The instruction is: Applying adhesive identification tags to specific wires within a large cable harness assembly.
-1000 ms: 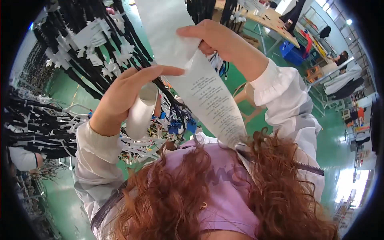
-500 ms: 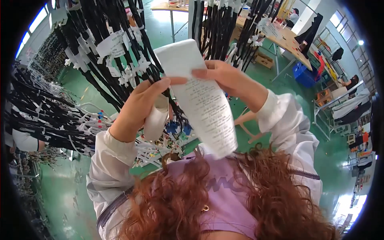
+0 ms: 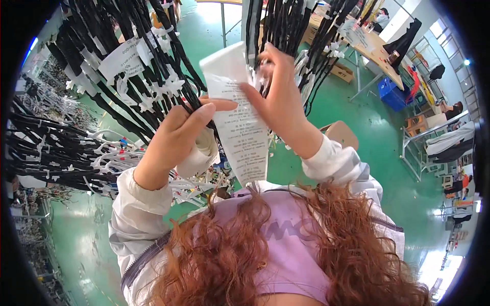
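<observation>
Left hand (image 3: 176, 135) grasps the left edge of a long white label strip (image 3: 242, 135), its thumb bent at the margin and its forefinger stretched flat across the print. A white paper roll (image 3: 199, 160) hangs under that palm, just left of the strip. Right hand (image 3: 286, 104) rests its thumb on the strip's right edge, the forefinger raised and parted from it; something pale and shiny shows between them, too blurred to tell, so whether it is gripped I cannot say.

The strip hangs in front of the person's chest, its upper end bare white, the rest filled with small dark type in blocks that look alike, letters mixed with figures. Left of the strip, black cable bundles (image 3: 130, 23) carry a white tag (image 3: 125, 61) with larger dark characters in several lines, tilted. Beyond the strip's upper right, more black cables (image 3: 278, 30) hang, and near them another white tag (image 3: 357, 33) bears lines too fine to make out. Below the strip, a lilac shirt (image 3: 291, 260) shows dark purple lettering (image 3: 288, 232), partly covered by hair. Well right of the strip stand a wooden table (image 3: 375, 53) and a blue crate (image 3: 393, 96).
</observation>
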Demonstrator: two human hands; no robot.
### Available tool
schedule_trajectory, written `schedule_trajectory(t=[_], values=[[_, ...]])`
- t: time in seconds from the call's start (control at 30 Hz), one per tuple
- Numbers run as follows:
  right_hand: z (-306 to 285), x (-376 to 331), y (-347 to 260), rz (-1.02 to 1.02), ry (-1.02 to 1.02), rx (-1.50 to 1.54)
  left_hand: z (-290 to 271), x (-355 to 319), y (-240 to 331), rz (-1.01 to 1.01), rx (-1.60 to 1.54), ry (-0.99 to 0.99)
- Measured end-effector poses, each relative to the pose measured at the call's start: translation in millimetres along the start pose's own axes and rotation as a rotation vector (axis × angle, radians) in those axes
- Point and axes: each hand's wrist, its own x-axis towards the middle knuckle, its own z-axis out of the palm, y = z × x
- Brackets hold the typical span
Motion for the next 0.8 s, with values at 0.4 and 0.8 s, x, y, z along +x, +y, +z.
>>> schedule_trajectory(t=[0.4,0.8], values=[[-28.7,27.7,-26.1,-0.327,-0.536,0.099,1.8,7.8,-2.2,0.218,0.298,-0.053],[-39.3,51.2,-32.6,-0.236,-0.641,-0.059,8.2,8.9,-0.1,0.204,0.323,0.037]])
